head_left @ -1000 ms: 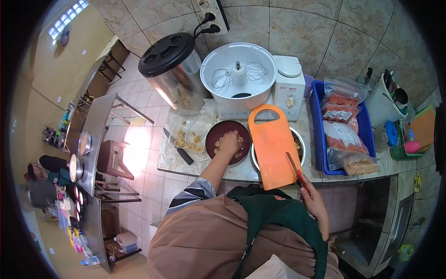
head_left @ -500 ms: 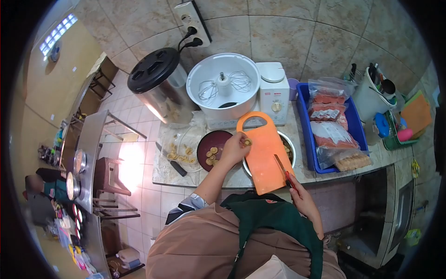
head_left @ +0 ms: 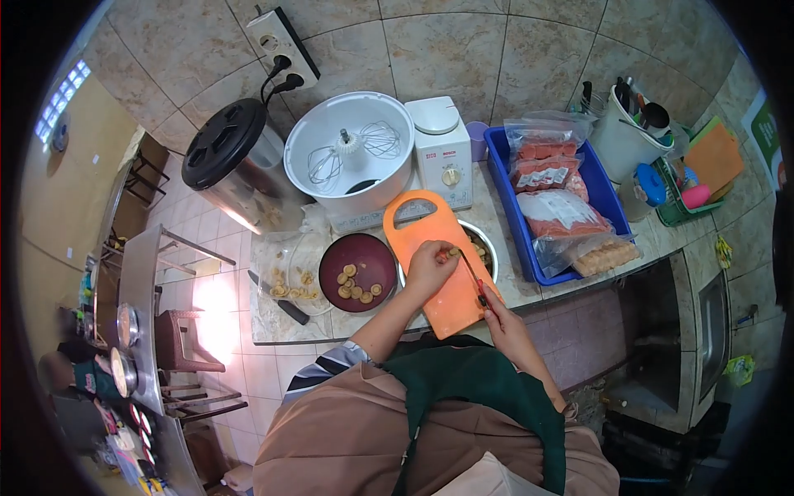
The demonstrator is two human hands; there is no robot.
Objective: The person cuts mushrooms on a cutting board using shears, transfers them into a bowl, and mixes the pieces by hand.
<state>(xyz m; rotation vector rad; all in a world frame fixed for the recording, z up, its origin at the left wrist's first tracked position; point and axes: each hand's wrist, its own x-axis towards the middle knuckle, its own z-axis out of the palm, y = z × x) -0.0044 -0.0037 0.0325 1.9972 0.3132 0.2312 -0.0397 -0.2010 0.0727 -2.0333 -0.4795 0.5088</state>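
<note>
A person works at a tiled kitchen table, the left hand pinching a small brownish piece in its fingers above an orange cutting board. The right hand has its fingers closed around the handle of a red-handled knife, its blade slanting over the board toward the piece. The board lies over a white-rimmed bowl. Just beside it, a maroon bowl contains round slices; a blue tray of packaged meat stands to the right.
</note>
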